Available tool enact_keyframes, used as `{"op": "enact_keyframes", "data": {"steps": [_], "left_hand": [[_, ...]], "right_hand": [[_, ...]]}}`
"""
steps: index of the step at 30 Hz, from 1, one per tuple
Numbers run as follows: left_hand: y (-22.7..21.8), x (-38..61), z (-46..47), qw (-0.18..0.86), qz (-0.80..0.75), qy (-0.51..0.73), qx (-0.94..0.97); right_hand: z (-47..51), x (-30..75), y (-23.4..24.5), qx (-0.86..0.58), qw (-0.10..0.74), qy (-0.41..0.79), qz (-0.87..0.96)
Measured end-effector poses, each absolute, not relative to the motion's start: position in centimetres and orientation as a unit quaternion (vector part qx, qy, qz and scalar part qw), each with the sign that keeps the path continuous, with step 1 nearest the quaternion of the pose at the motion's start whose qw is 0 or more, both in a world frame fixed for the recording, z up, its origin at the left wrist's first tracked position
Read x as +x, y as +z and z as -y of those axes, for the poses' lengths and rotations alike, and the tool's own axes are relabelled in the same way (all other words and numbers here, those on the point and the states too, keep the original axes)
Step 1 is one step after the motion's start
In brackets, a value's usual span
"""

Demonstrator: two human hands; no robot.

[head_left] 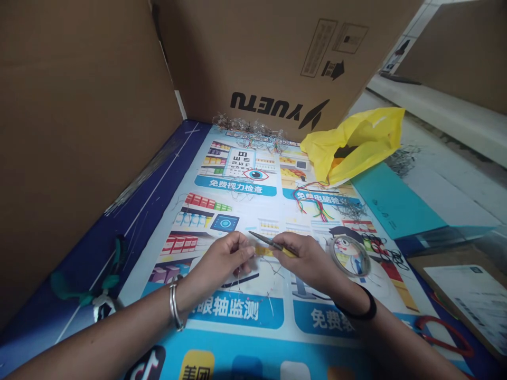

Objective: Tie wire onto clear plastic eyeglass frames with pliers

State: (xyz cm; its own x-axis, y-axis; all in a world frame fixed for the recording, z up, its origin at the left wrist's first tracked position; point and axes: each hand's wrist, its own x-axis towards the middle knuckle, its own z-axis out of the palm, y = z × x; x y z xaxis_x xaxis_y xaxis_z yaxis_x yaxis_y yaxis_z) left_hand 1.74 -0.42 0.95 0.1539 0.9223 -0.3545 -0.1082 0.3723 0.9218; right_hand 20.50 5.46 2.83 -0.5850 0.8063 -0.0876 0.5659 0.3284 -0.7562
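Pointed tool [266,240] in right hand [303,256], left hand [229,256] near tip

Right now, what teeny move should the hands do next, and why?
Maybe ease the tool in the right hand toward the left hand's fingers. Its pointed tip is already close to them, and they look pinched together, though whatever they may hold is too small to make out.

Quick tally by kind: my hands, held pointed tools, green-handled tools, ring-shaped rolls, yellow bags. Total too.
Hands (left hand, right hand): 2
Pointed tool, held: 1
Green-handled tool: 1
Roll: 1
Yellow bag: 1
Total: 6
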Motion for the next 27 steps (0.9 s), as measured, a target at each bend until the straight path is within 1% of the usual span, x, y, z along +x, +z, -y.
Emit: {"op": "enact_keyframes", "data": {"steps": [8, 15, 19, 24, 27], "left_hand": [[1.2, 1.9, 0.5, 0.643, -0.522, 0.414, 0.379], [0.9, 2.2, 0.8, 0.642, -0.508, 0.420, 0.392], [0.7, 2.7, 1.2, 0.634, -0.505, 0.420, 0.408], [0.5, 3.1, 1.4, 0.635, -0.507, 0.414, 0.410], [0.2, 3.2, 1.4, 0.635, -0.507, 0.415, 0.409]], "right_hand": [[-5.5, 20.1, 2.7, -0.407, 0.153, 0.393, 0.810], [-6.8, 20.4, 3.6, -0.390, 0.104, 0.368, 0.837], [-8.5, 18.3, 5.1, -0.368, 0.077, 0.280, 0.883], [-9.8, 12.2, 6.3, -0.360, -0.021, 0.096, 0.928], [-10.5, 8.7, 6.1, -0.357, -0.027, 0.046, 0.932]]}}
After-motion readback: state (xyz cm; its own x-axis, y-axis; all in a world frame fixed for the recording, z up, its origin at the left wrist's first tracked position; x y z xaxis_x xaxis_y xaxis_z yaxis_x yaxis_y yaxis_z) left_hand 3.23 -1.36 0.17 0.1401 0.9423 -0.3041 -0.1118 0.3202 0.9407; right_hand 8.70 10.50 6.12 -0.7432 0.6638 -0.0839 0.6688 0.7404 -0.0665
